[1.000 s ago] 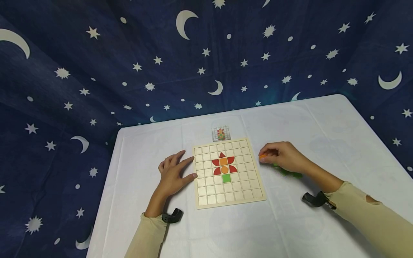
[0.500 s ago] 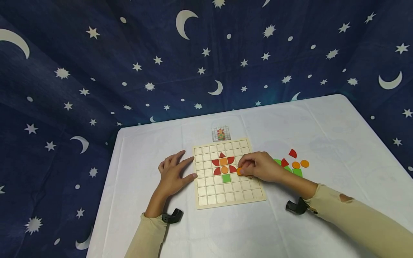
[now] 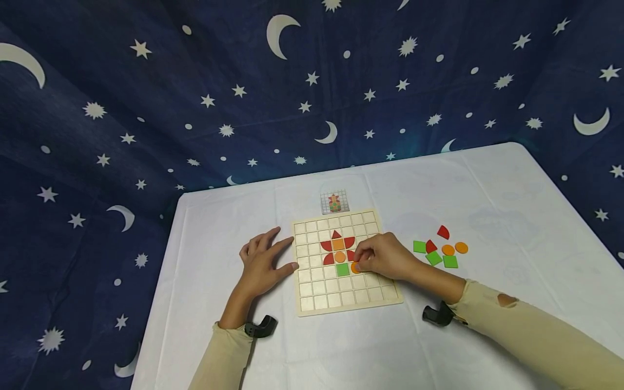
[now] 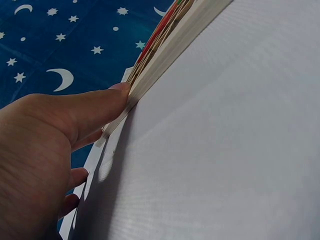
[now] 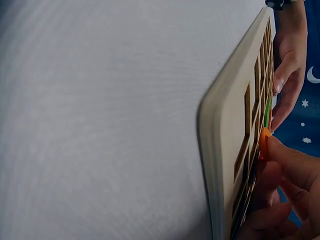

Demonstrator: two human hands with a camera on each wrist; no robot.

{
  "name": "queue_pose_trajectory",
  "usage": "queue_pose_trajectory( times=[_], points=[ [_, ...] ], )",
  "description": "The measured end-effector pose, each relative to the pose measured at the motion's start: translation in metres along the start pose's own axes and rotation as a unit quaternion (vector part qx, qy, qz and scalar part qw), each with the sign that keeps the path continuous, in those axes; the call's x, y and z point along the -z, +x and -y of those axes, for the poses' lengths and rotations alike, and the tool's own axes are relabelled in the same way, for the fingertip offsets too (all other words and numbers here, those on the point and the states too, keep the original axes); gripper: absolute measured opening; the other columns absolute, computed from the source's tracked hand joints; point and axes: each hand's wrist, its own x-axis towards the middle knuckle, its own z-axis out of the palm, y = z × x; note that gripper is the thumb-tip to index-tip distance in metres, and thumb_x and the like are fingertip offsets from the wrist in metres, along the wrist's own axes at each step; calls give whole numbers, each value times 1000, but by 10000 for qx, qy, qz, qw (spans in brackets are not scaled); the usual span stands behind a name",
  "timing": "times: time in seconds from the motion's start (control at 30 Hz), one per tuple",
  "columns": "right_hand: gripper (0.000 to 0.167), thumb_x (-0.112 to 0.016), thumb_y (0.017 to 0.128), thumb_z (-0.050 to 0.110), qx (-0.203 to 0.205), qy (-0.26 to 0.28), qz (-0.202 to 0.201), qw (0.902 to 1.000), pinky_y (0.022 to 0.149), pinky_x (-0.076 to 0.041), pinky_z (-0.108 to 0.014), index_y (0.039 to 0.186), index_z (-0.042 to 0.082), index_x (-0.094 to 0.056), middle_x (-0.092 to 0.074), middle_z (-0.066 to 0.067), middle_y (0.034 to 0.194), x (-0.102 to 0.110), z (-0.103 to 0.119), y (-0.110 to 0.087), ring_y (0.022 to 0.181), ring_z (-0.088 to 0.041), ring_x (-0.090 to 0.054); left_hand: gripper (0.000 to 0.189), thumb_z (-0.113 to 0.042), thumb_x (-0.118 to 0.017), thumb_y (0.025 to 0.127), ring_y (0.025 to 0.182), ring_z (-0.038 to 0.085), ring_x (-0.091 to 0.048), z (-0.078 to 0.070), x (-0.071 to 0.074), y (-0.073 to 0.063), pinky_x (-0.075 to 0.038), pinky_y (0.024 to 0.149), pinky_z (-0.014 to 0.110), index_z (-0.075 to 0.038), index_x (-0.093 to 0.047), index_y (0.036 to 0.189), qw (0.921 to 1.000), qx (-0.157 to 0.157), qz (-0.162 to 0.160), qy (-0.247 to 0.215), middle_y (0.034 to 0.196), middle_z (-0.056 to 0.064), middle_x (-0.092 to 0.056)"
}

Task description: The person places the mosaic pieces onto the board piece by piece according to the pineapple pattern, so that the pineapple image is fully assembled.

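Note:
A square wooden grid board (image 3: 312, 300) lies on the white table, bearing a red, orange and green figure. My right hand (image 3: 387, 257) pinches an orange disc (image 3: 355, 267) between thumb and fingers, low over the cell to the right of the green square (image 3: 343, 270). In the right wrist view the disc (image 5: 264, 140) tilts at the board's surface. The lower right red piece is partly covered by my fingers. My left hand (image 3: 260, 266) is spread, its thumb and index fingertip at the board's left edge; the left wrist view shows the thumb (image 4: 107, 102) against that edge.
Right of the board lie loose pieces: green squares (image 3: 450, 262), red quarter circles (image 3: 443, 232) and orange discs (image 3: 461, 247). A small pattern card (image 3: 334, 202) with a printed grid figure lies just behind the board. A dark starry cloth (image 3: 219, 81) hangs beyond the table (image 3: 341, 352).
My right hand has carried the orange disc leftward from beside the loose pieces onto the board, next to the green square. The loose pieces have come into view. My left hand has stayed put.

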Motion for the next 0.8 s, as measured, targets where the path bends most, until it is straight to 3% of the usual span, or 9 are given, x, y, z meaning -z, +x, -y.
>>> queue_pose_trajectory(
  times=[0.47, 0.8],
  points=[
    [13, -89, 78, 23, -239, -455, -28, 9987, 63, -45, -26, 74, 27, -78, -65, 18, 66, -3, 3, 0, 71, -8, -56, 64, -55, -74, 86, 143, 36, -29, 0, -1, 1, -9, 108, 65, -30, -61, 144, 10000, 10, 19, 59, 164, 8, -36],
    [14, -88, 79, 18, -101, -491, 102, 9987, 64, -47, -25, 76, 24, -76, -64, 17, 65, 1, 2, -1, 69, -6, -56, 65, -54, -74, 86, 143, 36, -28, -1, 0, 2, -9, 108, 65, -30, -60, 144, 10000, 6, 38, 40, 164, 8, -36]
  ],
)
